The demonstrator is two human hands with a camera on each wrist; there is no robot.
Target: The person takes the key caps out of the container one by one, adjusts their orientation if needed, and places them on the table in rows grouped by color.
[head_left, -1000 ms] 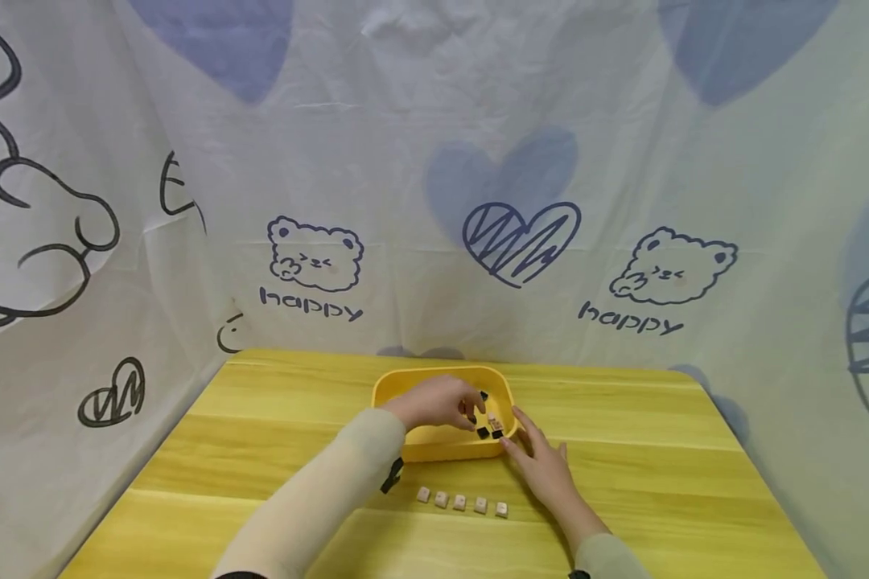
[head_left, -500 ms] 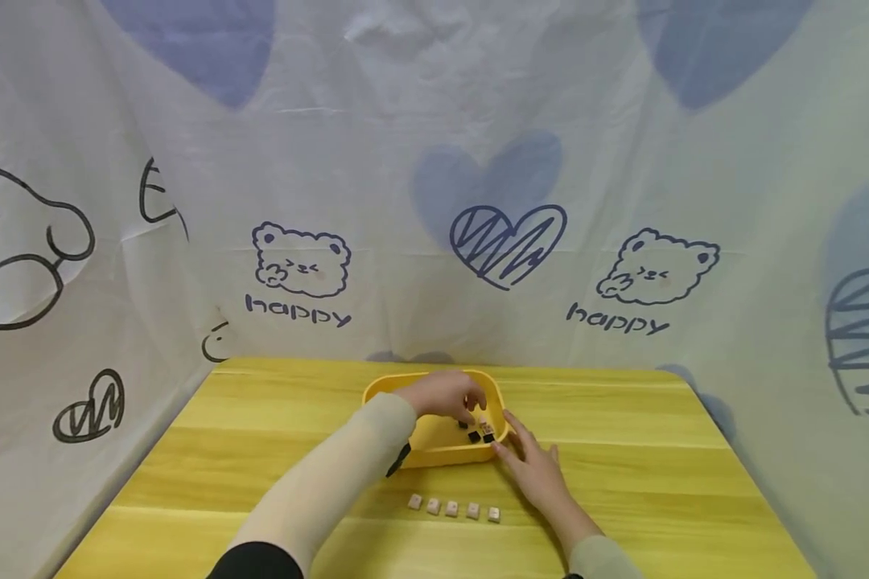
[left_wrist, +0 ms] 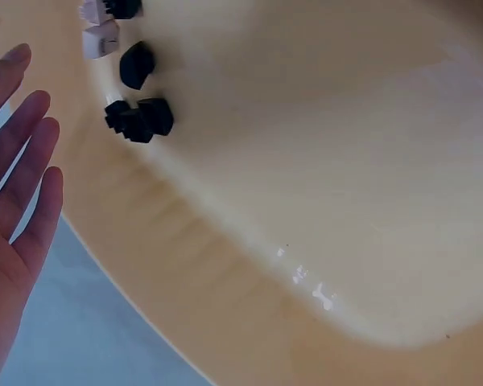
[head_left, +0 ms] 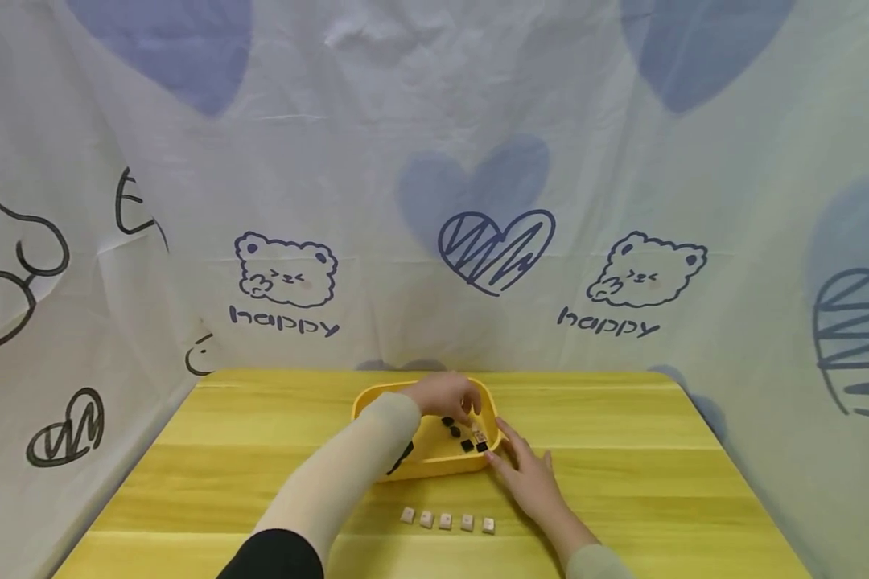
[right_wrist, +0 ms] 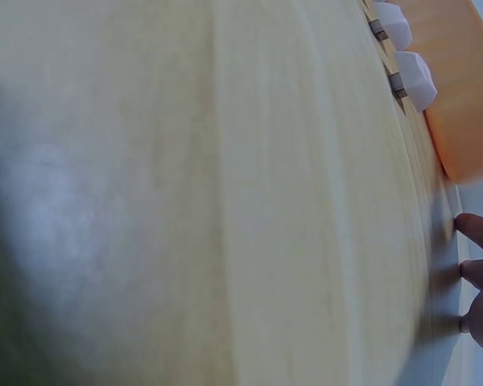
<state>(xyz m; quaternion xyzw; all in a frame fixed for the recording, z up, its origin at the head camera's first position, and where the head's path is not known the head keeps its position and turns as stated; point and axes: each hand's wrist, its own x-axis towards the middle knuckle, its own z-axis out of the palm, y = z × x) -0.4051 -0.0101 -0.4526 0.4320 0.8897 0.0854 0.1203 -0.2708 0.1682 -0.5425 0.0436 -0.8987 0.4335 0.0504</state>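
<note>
My left hand (head_left: 445, 396) reaches over the yellow plastic basin (head_left: 434, 469), fingers pointing down near its right end. In the left wrist view, the fingers (left_wrist: 36, 141) of this hand are spread and loosely bent, with nothing seen between them. Black keycaps (head_left: 467, 445) and a few pale keycaps (left_wrist: 101, 39) lie on the basin floor below. My right hand (head_left: 533, 480) rests against the basin's right front corner, thumb at the front and straight fingers along the end. Its fingertips (right_wrist: 476, 232) show at the right edge of the right wrist view.
A row of several pale keycaps (head_left: 445, 521) stands on the yellow wood-grain table (head_left: 608, 482) in front of the basin. Behind the table hangs a white cloth (head_left: 391, 185) printed with hearts and bears.
The head view has shifted, so everything sits further left and lower. My left hand has moved slightly over the keycaps, and another black one shows left of its fingers. My right hand stays at the corner.
</note>
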